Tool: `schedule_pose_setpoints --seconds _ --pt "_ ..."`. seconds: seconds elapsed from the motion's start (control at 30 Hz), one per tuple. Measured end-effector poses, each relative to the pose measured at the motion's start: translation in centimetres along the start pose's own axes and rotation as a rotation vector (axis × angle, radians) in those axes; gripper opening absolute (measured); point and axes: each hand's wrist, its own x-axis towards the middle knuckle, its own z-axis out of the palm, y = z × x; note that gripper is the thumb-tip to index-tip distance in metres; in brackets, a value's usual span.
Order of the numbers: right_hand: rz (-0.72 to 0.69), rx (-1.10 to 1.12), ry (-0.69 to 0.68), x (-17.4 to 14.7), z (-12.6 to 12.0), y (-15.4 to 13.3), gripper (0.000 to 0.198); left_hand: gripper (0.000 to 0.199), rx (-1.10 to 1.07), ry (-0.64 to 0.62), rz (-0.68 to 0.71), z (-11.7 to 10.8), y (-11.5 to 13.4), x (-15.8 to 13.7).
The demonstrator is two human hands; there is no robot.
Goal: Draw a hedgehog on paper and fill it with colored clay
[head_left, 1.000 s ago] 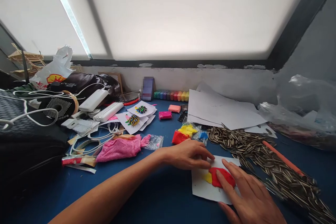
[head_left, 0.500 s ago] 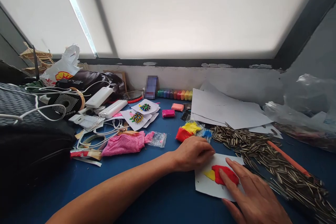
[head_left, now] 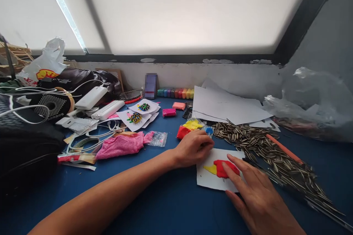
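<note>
A small white paper card (head_left: 204, 181) lies on the blue table, bearing a flat patch of red modelling clay (head_left: 219, 170) joined to a pointed yellow clay piece (head_left: 211, 169). At the card's upper left edge rests my left hand (head_left: 194, 148), its fingers curled; whatever they may hold is hidden. My right hand (head_left: 255, 191) spreads over the card's right side with fingers stretched out. Its index fingertip touches the red clay, and the hand covers part of the patch. Just beyond my left hand sit a yellow clay lump (head_left: 193, 124) and a red clay lump (head_left: 182, 132).
Sunflower seeds (head_left: 275, 158) spread to the right, with an orange stick (head_left: 284, 148) on them. White sheets (head_left: 226, 104) lie behind. Leftward are a pink cloth (head_left: 121, 145), seed-decorated cards (head_left: 135, 117), white cables and power banks (head_left: 109, 110). Coloured clay packs (head_left: 176, 93) line the wall.
The whole view has shifted, so the scene sits further left and higher. Both hands keep nearly the same places on the card, the right index finger still on the red clay.
</note>
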Motion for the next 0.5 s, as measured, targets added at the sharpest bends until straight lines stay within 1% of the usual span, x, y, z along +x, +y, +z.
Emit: schedule_pose_setpoints --seconds 0.07,0.13,0.17,0.23,0.3,0.37,0.43,0.5 --pt "0.010 0.044 -0.011 -0.2 -0.1 0.1 0.038 0.014 -0.086 0.022 -0.012 -0.5 0.2 0.1" --pt "0.029 0.071 -0.024 -0.3 -0.2 0.2 0.038 0.016 -0.191 0.013 0.005 -1.1 0.5 0.2" --pt "0.041 0.078 -0.026 -0.4 -0.2 0.2 0.038 0.019 -0.232 -0.022 0.030 -1.4 0.6 0.2" --pt "0.066 0.092 -0.032 -0.4 -0.3 0.3 0.038 0.030 -0.270 -0.139 0.090 -2.0 0.8 0.3" --pt "0.071 0.119 -0.023 -0.4 -0.5 0.2 0.037 0.047 -0.238 -0.283 0.145 -2.3 1.0 0.4" --pt "0.060 0.167 0.000 -0.2 -0.6 0.2 0.031 0.065 -0.170 -0.400 0.187 -2.4 1.0 0.4" --pt "0.048 0.216 0.025 -0.1 -0.8 0.3 0.023 0.078 -0.111 -0.470 0.209 -2.4 1.1 0.4" --pt "0.053 0.256 0.020 0.0 -0.8 0.3 0.016 0.082 -0.076 -0.495 0.210 -2.3 1.0 0.3"
